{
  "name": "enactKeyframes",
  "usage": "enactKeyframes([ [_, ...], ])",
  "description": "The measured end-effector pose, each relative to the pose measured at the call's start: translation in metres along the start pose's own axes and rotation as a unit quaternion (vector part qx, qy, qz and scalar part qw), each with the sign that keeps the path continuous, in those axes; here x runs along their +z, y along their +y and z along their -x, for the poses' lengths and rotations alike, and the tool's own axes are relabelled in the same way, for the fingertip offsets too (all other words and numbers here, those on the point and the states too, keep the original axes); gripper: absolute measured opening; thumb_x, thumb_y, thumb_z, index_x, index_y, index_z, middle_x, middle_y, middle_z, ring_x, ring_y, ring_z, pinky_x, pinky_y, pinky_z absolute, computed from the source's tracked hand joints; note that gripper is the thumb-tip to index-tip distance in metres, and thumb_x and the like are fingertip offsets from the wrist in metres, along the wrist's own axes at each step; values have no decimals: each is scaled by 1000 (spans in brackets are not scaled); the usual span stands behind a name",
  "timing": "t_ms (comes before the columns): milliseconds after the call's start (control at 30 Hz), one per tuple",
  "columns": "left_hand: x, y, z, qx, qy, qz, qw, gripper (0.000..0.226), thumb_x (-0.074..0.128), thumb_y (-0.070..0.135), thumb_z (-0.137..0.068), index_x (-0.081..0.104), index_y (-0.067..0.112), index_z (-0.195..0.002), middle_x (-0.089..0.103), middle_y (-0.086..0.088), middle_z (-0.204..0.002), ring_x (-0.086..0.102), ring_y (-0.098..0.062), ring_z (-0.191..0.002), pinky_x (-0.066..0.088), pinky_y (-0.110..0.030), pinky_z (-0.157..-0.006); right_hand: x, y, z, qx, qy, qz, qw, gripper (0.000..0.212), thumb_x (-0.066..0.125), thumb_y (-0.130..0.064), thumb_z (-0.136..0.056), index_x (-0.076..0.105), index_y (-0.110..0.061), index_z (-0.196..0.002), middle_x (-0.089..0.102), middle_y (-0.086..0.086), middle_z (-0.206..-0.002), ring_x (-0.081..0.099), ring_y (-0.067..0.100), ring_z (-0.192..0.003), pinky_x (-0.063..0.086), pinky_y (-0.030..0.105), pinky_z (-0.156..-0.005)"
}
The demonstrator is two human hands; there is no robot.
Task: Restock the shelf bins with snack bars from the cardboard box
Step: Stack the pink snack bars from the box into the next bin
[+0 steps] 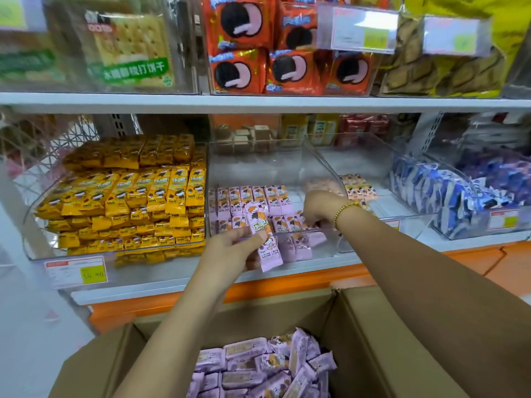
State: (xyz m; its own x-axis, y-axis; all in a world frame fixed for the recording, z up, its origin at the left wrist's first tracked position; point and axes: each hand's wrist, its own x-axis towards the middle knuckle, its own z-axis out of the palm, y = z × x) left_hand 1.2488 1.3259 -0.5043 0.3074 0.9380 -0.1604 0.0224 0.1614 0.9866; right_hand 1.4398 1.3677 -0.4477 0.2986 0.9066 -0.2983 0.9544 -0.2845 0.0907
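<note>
Just two hands point(230, 248) point(319, 208), one pink bar point(258, 222), one box point(359, 326)

Red cookie packs point(264, 44) sit right of a green-labelled cracker pack point(129, 44) on the upper shelf point(258, 103), blue packets point(436, 193) lower right.

Left hand point(227, 249) holds pink snack bars point(265, 239); right hand point(319, 209) inside clear bin point(327, 249).

The right hand point(319, 209) hides its fingertips; the cardboard box point(373, 340) is cropped below
</note>
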Motion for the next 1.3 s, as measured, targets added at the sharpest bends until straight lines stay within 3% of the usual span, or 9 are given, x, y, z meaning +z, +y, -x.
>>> enactKeyframes([
  [100, -3, 3, 1, -4, -11, 13, 1000, 28, 69, 26, -85, 68, 6, -104, 65, -28, -105, 62, -28, -80, 58, -38, -79, 9, 0, -6, 20, -11, 13, 1000, 32, 47, -5, -96, 42, -8, -64, 37, 3, -68, 44, 18, -68, 38, 22, -55],
  [233, -2, 10, 1, -5, -6, 25, 1000, 17, 66, 22, -87, 71, 6, -92, 71, -20, -92, 63, -26, -77, 58, -34, -74, 12, -3, -4, -5, 26, 39, 999, 11, 50, -3, -93, 60, -3, -88, 48, 8, -85, 46, 21, -84, 46, 27, -81],
  [367, 1, 19, -2, 18, 25, 31, 999, 9, 64, 18, -88, 71, 14, -87, 74, -11, -89, 70, -27, -86, 57, -38, -78, 6, -3, -9, -51, 104, -106, 988, 9, 58, -7, -90, 65, -3, -92, 64, 9, -87, 60, 21, -77, 48, 22, -65],
  [467, 4, 24, -6, 52, 58, 23, 997, 10, 71, 20, -82, 70, 14, -90, 74, -7, -88, 70, -26, -86, 57, -39, -80, 1, -4, 18, -143, 31, -514, 845, 8, 60, -14, -93, 65, -8, -92, 68, 9, -75, 67, 17, -62, 57, 25, -60],
  [533, 6, 26, -11, 53, 85, 40, 994, 19, 77, 19, -76, 67, 10, -90, 74, -9, -84, 71, -30, -82, 58, -41, -78, 6, -3, 48, -231, 23, -564, 793, 6, 66, -13, -88, 67, -17, -93, 70, 2, -78, 67, 12, -68, 57, 25, -65],
  [733, 15, 23, -23, 48, 82, 57, 994, 41, 77, 21, -74, 61, -3, -104, 72, -17, -85, 71, -27, -71, 58, -35, -69, 23, -10, 73, -243, 191, -318, 897, 58, 78, -21, -77, 57, -21, -131, 52, -15, -85, 54, 12, -73, 44, 10, -72],
  [900, 19, 19, -19, 125, 101, -104, 981, 22, 66, 30, -87, 63, 17, -104, 70, 9, -84, 70, -14, -77, 56, -39, -81, 23, -4, 36, -126, 230, -316, 912, 36, 69, -11, -79, 64, -17, -114, 65, 3, -91, 54, 15, -69, 38, 23, -59],
  [1067, 12, 21, -9, 264, 155, -385, 871, 18, 58, 18, -91, 68, 16, -105, 71, 7, -92, 65, -11, -84, 47, -22, -73, 18, 2, -27, 0, 234, -243, 941, 36, 60, 2, -83, 50, -1, -118, 65, 18, -102, 63, 33, -96, 39, 28, -62],
  [1300, 2, 13, -8, 262, 74, -442, 855, 10, 61, 26, -89, 69, 25, -96, 70, 10, -93, 63, -6, -83, 52, -27, -77, 16, -10, -71, 44, 200, -159, 966, 21, 49, -10, -98, 64, 3, -105, 68, 17, -107, 66, 28, -99, 45, 29, -63],
])
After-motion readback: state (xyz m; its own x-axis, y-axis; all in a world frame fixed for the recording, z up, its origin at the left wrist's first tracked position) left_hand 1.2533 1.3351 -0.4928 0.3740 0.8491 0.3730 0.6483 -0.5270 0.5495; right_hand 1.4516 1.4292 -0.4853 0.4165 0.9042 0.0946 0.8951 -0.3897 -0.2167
